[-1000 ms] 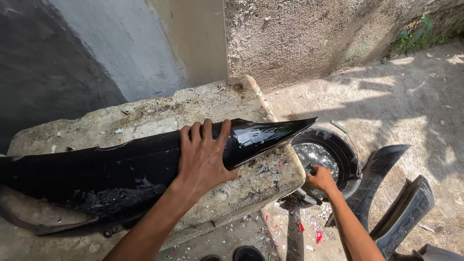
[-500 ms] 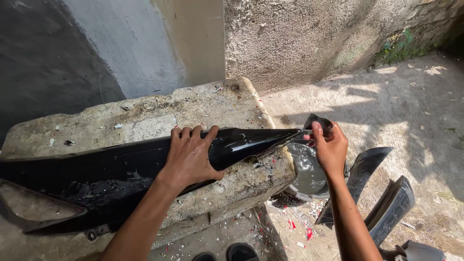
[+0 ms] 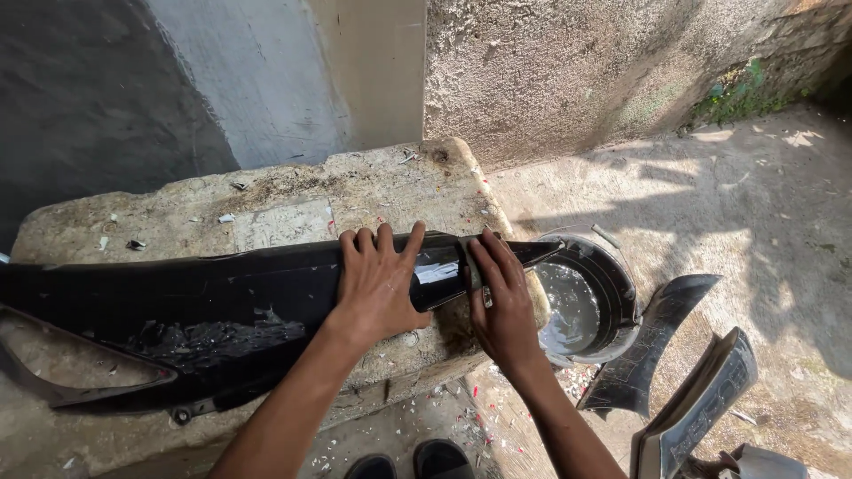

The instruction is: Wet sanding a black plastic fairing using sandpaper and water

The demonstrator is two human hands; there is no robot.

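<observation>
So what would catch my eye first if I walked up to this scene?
Probably the long glossy black plastic panel lying across a rough concrete slab, with the left hand pressed flat on it. The right hand presses a small strip against the panel's pointed end. Just to the right, on the ground, sits a black basin of water, with more black panels beside it.

a long black plastic panel (image 3: 222, 306) lies across a rough concrete slab (image 3: 293, 200). the left hand (image 3: 377, 284) presses flat on the panel, fingers spread. the right hand (image 3: 501, 302) rests just beside it near the panel's pointed end, a small strip under its fingers. a black basin of water (image 3: 590, 302) sits right of the slab, with other black panel pieces (image 3: 652, 341) near it.
</observation>
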